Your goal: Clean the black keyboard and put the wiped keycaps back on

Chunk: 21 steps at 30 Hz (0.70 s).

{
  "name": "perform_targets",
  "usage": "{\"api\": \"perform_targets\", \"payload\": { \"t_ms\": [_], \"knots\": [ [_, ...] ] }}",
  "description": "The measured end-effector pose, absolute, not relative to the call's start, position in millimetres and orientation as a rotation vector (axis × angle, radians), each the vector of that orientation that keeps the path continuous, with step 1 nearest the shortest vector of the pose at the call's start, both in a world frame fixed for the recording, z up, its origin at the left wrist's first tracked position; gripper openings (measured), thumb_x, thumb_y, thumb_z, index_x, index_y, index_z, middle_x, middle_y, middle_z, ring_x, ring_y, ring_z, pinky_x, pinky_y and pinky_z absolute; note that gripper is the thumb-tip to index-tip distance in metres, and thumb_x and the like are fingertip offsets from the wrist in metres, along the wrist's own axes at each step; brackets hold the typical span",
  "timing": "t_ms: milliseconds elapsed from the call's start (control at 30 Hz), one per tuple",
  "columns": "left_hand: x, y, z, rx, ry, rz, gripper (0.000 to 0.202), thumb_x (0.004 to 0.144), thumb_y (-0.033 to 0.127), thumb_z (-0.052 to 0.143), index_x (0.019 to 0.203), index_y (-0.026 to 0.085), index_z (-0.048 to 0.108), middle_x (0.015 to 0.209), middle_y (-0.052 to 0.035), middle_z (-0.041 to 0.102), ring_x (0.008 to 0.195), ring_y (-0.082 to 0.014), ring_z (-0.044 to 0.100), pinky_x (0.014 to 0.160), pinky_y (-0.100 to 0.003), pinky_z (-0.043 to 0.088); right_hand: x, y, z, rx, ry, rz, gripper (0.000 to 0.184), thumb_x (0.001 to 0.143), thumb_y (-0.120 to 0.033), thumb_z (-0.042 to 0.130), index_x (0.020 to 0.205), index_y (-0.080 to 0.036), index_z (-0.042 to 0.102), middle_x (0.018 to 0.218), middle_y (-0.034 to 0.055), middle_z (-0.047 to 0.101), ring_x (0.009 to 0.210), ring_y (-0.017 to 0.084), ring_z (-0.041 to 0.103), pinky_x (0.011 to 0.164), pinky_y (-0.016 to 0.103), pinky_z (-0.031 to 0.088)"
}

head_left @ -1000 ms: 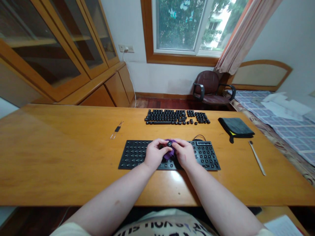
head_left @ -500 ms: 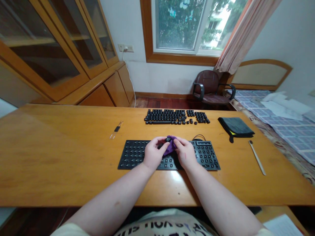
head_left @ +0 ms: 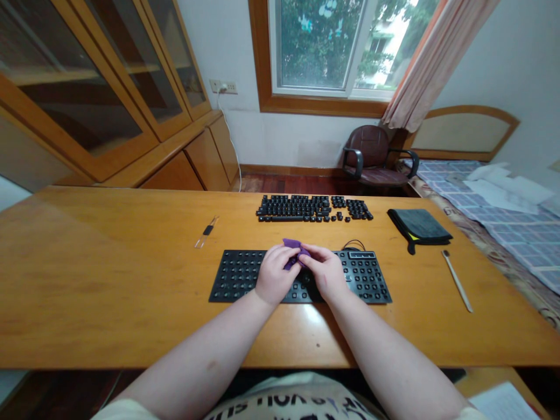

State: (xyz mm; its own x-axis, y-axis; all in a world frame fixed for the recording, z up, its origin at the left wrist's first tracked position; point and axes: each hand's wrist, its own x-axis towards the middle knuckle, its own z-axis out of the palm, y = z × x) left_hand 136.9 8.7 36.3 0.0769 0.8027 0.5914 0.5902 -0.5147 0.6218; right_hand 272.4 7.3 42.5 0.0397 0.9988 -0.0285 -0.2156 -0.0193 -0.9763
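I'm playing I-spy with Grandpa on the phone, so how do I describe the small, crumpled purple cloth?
Find the long, glossy orange-brown wooden desk, then the flat black rectangular keyboard base lying near its middle. Over that base, held in the person's left grip and right grip, is the crumpled purple cloth. Unlike the folded dark-grey cloth lying to the right, it's purple.

- Desk [head_left: 131, 280]: broad, glossy, orange-brown wooden top, with a bright reflection near its front edge.
- Keyboard base [head_left: 368, 281]: black, lying lengthwise near the centre, with exposed key positions.
- Cable [head_left: 353, 242]: dark, looped behind the base.
- Loose keycaps [head_left: 294, 207]: black, grouped in rows along the far edge.
- Wire tool [head_left: 209, 230]: black-gripped, left of the keycaps.
- Folded cloth [head_left: 420, 226]: dark grey, at far right.
- Brush [head_left: 458, 283]: pale-handled, dark-headed, lying obliquely, nearer than the cloth.
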Motion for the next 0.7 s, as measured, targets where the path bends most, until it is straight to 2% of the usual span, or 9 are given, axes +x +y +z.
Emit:
{"api": "perform_targets", "payload": {
  "t_ms": [167,333,500,600,700],
  "knots": [
    [137.6,8.5,38.2,2.079,1.302,1.434,0.018,0.074,0.024,0.064,0.092,0.024,0.069,0.089,-0.0035,0.071,0.088,-0.0192,0.064,0.098,-0.043,0.043,273.2,11.5,35.4,-0.991,-0.824,1.405,0.028,0.059,-0.028,0.077,0.084,-0.018,0.071,0.084,0.0049,0.073,0.077,0.020,0.067,0.081,0.038,0.051],
    [141.4,7.3,38.9,1.982,1.285,1.477,0.019,0.074,0.027,0.065,0.093,0.024,0.069,0.089,-0.0033,0.070,0.086,-0.0183,0.064,0.102,-0.044,0.040,272.1,12.0,33.5,-0.932,-0.761,1.430,0.027,0.063,-0.030,0.074,0.088,-0.019,0.069,0.091,0.0050,0.072,0.084,0.020,0.066,0.082,0.037,0.050],
    [142.2,6.7,37.2,1.874,1.373,1.439,0.024,0.074,0.023,0.063,0.098,0.022,0.067,0.099,-0.0056,0.069,0.096,-0.0198,0.063,0.096,-0.039,0.046,271.9,9.9,39.2,-0.958,-0.932,1.319,0.033,0.066,-0.032,0.071,0.098,-0.024,0.069,0.099,0.0032,0.071,0.093,0.020,0.064,0.090,0.038,0.046],
    [141.8,6.0,36.6,1.869,1.402,1.413,0.023,0.073,0.021,0.063,0.095,0.022,0.068,0.099,-0.0059,0.069,0.095,-0.0205,0.063,0.092,-0.039,0.049,273.0,9.7,40.7,-1.031,-1.047,1.244,0.029,0.061,-0.028,0.074,0.090,-0.023,0.072,0.100,0.0041,0.071,0.098,0.023,0.063,0.094,0.040,0.044],
    [142.2,6.5,38.0,1.888,1.364,1.382,0.020,0.073,0.020,0.062,0.091,0.022,0.069,0.095,-0.0054,0.070,0.090,-0.0199,0.065,0.089,-0.037,0.050,274.8,11.8,38.3,-1.093,-0.984,1.248,0.025,0.057,-0.026,0.076,0.081,-0.020,0.072,0.088,0.0046,0.073,0.086,0.022,0.066,0.087,0.041,0.049]
  ]
}}
